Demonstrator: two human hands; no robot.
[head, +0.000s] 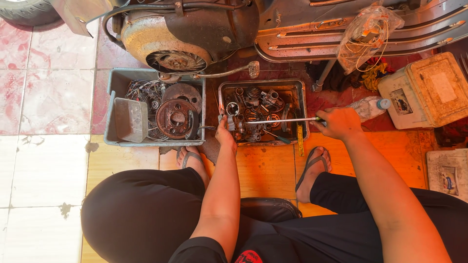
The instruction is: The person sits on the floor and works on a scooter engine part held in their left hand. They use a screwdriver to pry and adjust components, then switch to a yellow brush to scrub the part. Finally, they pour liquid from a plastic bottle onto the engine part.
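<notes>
My right hand [340, 123] grips the handle of a long screwdriver [280, 120] whose shaft lies level across a metal tray [297, 87] of oily sockets, nuts and small parts. My left hand [225, 134] rests at the tray's near left corner, fingers on a small metal part where the screwdriver tip ends. Which part it holds is too small to tell. Both my feet in flip-flops stand on the orange tiles below the tray.
A grey plastic bin [113, 92] at left holds a rusty brake drum, plates and wires. A scooter's engine [165, 36] and floorboard [429, 27] span the top. A plastic bag, a water bottle [370, 107] and a white box [429, 90] sit at right.
</notes>
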